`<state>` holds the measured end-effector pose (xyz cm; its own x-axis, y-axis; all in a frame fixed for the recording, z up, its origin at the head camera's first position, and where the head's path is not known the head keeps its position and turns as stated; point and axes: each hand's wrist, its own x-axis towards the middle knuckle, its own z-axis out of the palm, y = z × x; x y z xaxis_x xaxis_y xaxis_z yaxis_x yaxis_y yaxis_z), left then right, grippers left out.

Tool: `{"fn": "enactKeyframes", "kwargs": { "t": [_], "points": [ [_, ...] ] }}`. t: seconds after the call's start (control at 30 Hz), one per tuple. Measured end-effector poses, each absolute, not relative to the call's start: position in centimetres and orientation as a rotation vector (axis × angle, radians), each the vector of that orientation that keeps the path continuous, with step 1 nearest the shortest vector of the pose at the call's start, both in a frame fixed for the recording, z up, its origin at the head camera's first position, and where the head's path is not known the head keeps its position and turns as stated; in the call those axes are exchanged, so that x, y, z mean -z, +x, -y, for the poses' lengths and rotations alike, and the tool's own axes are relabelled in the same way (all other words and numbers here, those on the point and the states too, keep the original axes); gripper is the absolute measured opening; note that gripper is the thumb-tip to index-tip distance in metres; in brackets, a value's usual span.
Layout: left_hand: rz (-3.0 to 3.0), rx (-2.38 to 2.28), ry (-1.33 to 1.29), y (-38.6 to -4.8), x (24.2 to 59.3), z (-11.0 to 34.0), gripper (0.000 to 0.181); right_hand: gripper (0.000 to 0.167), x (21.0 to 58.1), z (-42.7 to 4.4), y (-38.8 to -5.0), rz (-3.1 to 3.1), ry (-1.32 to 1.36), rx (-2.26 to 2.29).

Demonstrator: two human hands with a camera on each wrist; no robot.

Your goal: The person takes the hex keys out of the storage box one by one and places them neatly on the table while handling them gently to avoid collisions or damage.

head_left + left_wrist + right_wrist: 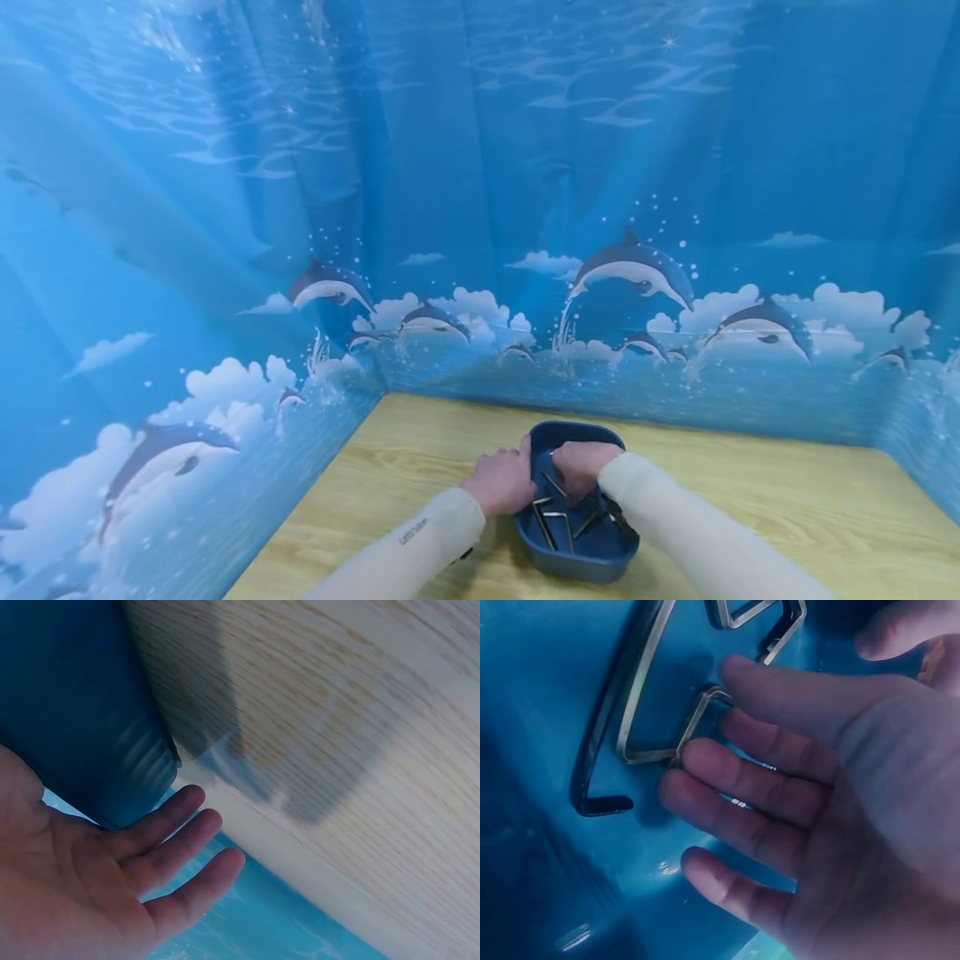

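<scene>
A dark blue container [576, 568] holds several L-shaped hex keys [545, 527]. At its left rim is my left hand [504, 479]; in the left wrist view that hand [97, 877] has its lower fingers loosely extended beside the container's outer wall [82, 697], its thumb and index finger out of sight. My right hand [583, 468] reaches inside. The right wrist view shows the right hand [795, 795] with relaxed, spread fingers, fingertips at a bent metal key [694, 724] and thumb above it. Left of them lie a dark key [592, 761] and a brassy one [636, 697].
The container stands on a light wood-grain table [427, 433]. A blue curtain [480, 208] printed with dolphins and clouds hangs behind the table and along its left and right sides.
</scene>
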<state>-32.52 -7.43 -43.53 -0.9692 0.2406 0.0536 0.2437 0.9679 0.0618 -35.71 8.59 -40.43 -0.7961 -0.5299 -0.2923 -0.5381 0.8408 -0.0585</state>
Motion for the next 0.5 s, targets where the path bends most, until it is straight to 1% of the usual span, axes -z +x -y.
{"fn": "enactKeyframes", "kwargs": {
  "t": [0.1, 0.2, 0.37, 0.43, 0.5],
  "points": [
    [3.069, 0.108, -0.371, -32.6, 43.4, 7.4, 0.075, 0.019, 40.5, -8.4, -35.6, -2.743, -0.74, -0.07],
    [3.065, 0.107, -0.368, -32.6, 43.3, 7.4, 0.075, 0.021, 40.7, -8.3, -35.9, -2.742, -0.727, -0.075],
    [3.073, 0.089, -0.361, -32.5, 43.2, 7.3, 0.074, 0.02, 42.9, -8.5, -38.1, -2.718, -0.751, -0.119],
    [3.08, 0.082, -0.358, -32.5, 43.2, 7.2, 0.073, 0.018, 43.6, -8.5, -38.7, -2.707, -0.76, -0.132],
    [3.082, 0.074, -0.355, -32.4, 43.3, 7.2, 0.073, 0.018, 43.4, -8.4, -38.6, -2.704, -0.758, -0.132]
  ]
}}
